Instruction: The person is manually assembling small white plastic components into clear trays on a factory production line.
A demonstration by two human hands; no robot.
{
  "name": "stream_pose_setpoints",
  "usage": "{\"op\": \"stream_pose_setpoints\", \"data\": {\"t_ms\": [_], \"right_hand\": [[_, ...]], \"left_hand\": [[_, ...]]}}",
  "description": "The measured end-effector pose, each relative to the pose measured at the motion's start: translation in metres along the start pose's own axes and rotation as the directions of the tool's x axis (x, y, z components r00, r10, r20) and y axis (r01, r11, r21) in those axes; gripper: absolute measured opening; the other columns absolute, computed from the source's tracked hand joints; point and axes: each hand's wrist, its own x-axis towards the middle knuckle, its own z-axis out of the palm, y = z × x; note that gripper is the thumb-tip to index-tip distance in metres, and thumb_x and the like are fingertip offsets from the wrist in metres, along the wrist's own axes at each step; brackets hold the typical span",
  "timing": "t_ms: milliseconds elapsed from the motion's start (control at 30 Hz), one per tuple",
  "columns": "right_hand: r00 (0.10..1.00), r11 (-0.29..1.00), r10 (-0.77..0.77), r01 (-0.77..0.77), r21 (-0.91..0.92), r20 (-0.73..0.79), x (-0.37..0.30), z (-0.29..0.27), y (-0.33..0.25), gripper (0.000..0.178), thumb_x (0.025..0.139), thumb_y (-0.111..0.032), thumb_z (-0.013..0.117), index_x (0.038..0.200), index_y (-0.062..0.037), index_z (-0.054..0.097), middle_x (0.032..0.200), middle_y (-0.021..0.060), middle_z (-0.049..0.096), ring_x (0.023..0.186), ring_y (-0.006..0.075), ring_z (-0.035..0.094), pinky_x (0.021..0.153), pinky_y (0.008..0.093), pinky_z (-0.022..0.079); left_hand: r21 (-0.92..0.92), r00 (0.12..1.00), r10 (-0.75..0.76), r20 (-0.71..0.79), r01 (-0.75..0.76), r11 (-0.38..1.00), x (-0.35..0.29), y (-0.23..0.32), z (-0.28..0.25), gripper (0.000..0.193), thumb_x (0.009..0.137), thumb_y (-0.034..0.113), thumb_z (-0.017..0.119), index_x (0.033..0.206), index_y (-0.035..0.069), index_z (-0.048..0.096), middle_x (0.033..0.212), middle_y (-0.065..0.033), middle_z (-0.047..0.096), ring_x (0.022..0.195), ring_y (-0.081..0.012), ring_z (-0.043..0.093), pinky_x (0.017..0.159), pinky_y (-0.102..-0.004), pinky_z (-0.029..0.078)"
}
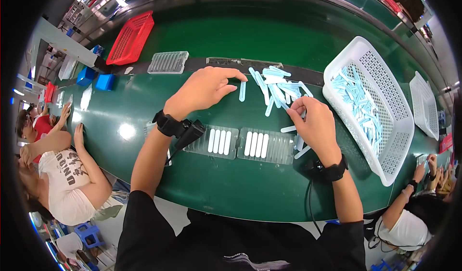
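Note:
My left hand (199,93) has its index finger and thumb at the upper end of one light-blue stick (242,92), its other fingers curled. My right hand (315,126) pinches the near end of another light-blue stick (278,99) at the edge of a loose pile of such sticks (274,80). Below the hands, two clear ribbed trays lie side by side. Four-slot-wide rows of white sticks fill part of the left tray (202,146) and part of the right tray (276,151). A few loose sticks (302,152) lie beside my right wrist.
A white basket (402,114) full of light-blue sticks stands at the right, another white basket (423,105) beyond it. Farther back are a clear ribbed tray (168,63) and a red basket (115,50). Blue boxes (104,82) sit at the left. Co-workers sit on both sides.

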Motion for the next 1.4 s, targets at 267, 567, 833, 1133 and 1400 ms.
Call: {"op": "stream_pose_setpoints", "data": {"t_ms": [267, 567, 833, 1133, 1400], "right_hand": [[0.999, 0.998, 0.022, -0.024, 0.056, 0.04, 0.004, -0.003, -0.001, 0.009, 0.089, -0.013, 0.075, 0.089, -0.0052, 0.07, 0.08, 0.0072, 0.072, 0.071, 0.026, 0.069, 0.063, 0.0388, 0.052], [0.907, 0.675, 0.124, -0.374, 0.636, 0.402, 0.017, -0.028, 0.01, 0.02, 0.102, -0.02, 0.068, 0.102, 0.0005, 0.069, 0.086, -0.0018, 0.069, 0.065, 0.0017, 0.049, 0.057, 0.0198, 0.038], [0.903, 0.557, 0.03, -0.372, 0.743, 0.429, 0.012, -0.027, -0.008, 0.018, 0.105, -0.02, 0.065, 0.103, -0.0023, 0.067, 0.095, 0.0064, 0.076, 0.069, 0.0043, 0.047, 0.066, 0.0213, 0.041], [0.953, 0.531, 0.022, -0.268, 0.804, 0.303, 0.0, -0.024, -0.015, 0.011, 0.099, -0.013, 0.074, 0.099, -0.0024, 0.071, 0.092, 0.0017, 0.074, 0.085, 0.0047, 0.064, 0.076, 0.0204, 0.047], [0.994, 0.646, -0.029, -0.062, 0.761, 0.105, -0.014, -0.006, -0.015, 0.008, 0.093, -0.004, 0.078, 0.097, -0.0017, 0.071, 0.09, 0.0002, 0.073, 0.077, 0.0049, 0.064, 0.073, 0.0208, 0.049]], "left_hand": [[0.045, 0.999, 0.035, 0.026, -0.036, 0.998, 0.003, -0.007, 0.005, 0.011, 0.096, 0.012, 0.07, 0.106, 0.009, 0.068, 0.06, -0.0049, 0.041, 0.056, -0.0204, 0.039, 0.059, -0.038, 0.035], [-0.062, 0.983, -0.083, 0.166, 0.094, 0.994, -0.002, -0.006, 0.006, 0.017, 0.099, 0.017, 0.069, 0.097, 0.001, 0.066, 0.067, -0.0028, 0.056, 0.062, -0.0124, 0.048, 0.06, -0.0302, 0.04], [-0.334, 0.995, -0.07, 0.075, 0.091, 0.938, -0.002, -0.024, 0.005, 0.02, 0.1, 0.016, 0.071, 0.106, -0.001, 0.078, 0.072, 0.0041, 0.063, 0.067, -0.0015, 0.046, 0.059, -0.0233, 0.038], [-0.612, 0.987, -0.147, 0.067, 0.157, 0.775, -0.021, -0.001, -0.01, 0.026, 0.102, 0.021, 0.07, 0.109, -0.002, 0.08, 0.069, 0.0061, 0.06, 0.06, 0.0004, 0.039, 0.052, -0.0228, 0.028], [-0.558, 0.98, -0.174, 0.092, 0.196, 0.806, -0.057, 0.003, -0.02, 0.03, 0.102, 0.025, 0.07, 0.107, -0.003, 0.079, 0.068, 0.0082, 0.058, 0.061, -0.0007, 0.043, 0.055, -0.0222, 0.032]]}}
